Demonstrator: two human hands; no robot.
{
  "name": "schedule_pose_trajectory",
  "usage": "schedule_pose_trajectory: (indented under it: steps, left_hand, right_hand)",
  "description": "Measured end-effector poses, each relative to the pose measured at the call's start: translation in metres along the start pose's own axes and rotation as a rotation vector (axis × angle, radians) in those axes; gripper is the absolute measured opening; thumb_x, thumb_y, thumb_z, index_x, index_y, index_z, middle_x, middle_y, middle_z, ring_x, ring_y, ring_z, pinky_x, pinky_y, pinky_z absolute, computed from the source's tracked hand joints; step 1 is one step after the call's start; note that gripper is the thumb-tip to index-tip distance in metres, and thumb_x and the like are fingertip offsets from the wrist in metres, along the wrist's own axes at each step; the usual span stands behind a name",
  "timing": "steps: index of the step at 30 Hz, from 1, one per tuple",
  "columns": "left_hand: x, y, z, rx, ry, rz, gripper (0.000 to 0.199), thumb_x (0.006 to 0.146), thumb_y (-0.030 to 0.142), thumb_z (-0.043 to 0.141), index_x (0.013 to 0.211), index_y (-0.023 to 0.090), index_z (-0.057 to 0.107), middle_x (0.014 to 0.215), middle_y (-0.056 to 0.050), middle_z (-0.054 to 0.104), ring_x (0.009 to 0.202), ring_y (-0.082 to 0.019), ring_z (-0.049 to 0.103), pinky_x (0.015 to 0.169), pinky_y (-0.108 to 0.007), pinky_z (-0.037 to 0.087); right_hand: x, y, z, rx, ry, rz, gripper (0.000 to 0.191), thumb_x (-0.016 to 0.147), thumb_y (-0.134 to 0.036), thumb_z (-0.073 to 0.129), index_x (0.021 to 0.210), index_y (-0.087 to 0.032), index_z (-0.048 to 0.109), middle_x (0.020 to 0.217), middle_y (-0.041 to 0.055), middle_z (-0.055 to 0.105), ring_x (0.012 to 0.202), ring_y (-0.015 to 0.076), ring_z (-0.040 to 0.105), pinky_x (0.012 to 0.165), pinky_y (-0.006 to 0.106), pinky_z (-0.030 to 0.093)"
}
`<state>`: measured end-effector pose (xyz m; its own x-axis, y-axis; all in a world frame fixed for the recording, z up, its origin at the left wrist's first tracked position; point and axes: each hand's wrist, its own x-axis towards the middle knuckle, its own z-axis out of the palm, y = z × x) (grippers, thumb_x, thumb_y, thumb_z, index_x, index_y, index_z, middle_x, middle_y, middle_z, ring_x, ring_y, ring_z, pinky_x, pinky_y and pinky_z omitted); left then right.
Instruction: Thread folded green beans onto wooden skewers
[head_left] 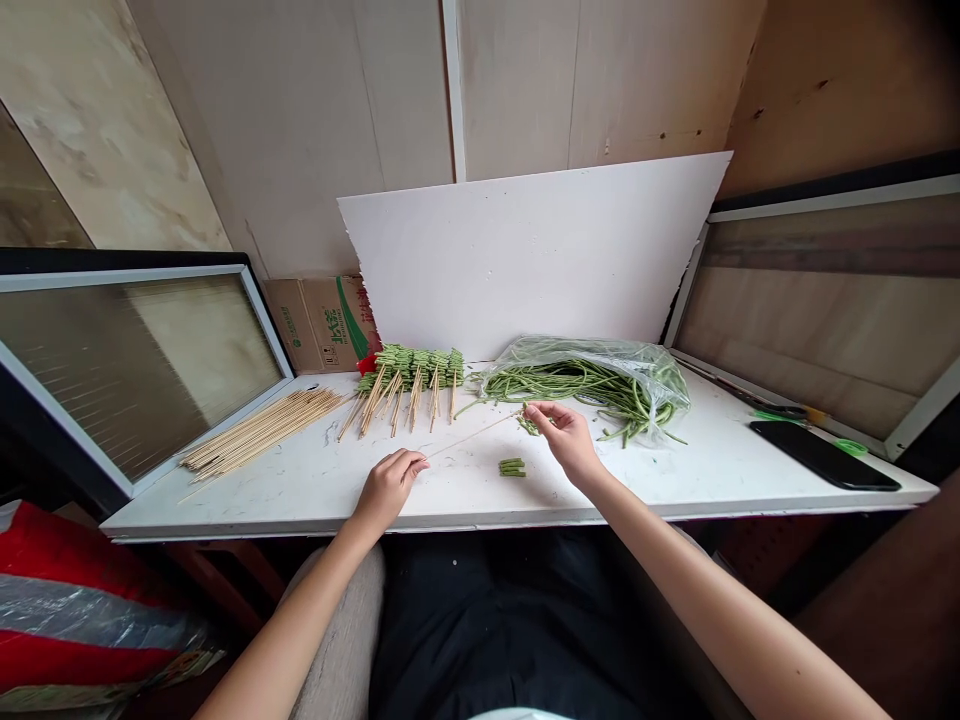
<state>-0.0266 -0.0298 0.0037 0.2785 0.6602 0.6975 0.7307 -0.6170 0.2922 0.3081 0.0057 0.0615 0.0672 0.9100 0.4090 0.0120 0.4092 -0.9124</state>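
Note:
A thin wooden skewer spans the space between my hands above the white table. My left hand pinches its lower left end. At the other end, my right hand is closed with its fingertips at the skewer's tip, beside small green bean pieces; whether it holds a piece is too small to tell. Just below lies a short row of cut bean pieces. More cut bits lie partly behind my right hand.
Skewered beans are stacked at the back, bare skewers lie left. Long beans spill from a clear plastic bag. A black phone rests at the right; a white board stands behind.

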Motion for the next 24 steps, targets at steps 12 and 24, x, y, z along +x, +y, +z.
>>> schedule_pose_trajectory:
  steps: [12, 24]
  left_hand:
    - [-0.002, -0.003, 0.001, 0.138, -0.008, 0.087, 0.033, 0.088, -0.002, 0.043, 0.095, 0.019, 0.067, 0.075, -0.002, 0.070, 0.070, -0.017, 0.065, 0.070, -0.027, 0.048]
    - [-0.005, -0.005, 0.002, 0.166, -0.003, 0.048, 0.036, 0.072, -0.006, 0.041, 0.083, 0.020, 0.063, 0.068, 0.001, 0.064, 0.064, -0.016, 0.061, 0.066, -0.025, 0.044]
  right_hand:
    - [-0.001, 0.002, -0.001, 0.074, -0.062, 0.016, 0.041, 0.078, -0.060, 0.082, 0.095, -0.023, 0.081, 0.102, 0.0091, 0.077, 0.094, 0.0259, 0.066, 0.080, 0.036, 0.049]
    - [-0.011, -0.002, 0.010, 0.078, -0.069, -0.074, 0.034, 0.079, -0.054, 0.083, 0.094, -0.024, 0.081, 0.105, 0.0092, 0.078, 0.091, 0.0257, 0.067, 0.077, 0.036, 0.052]
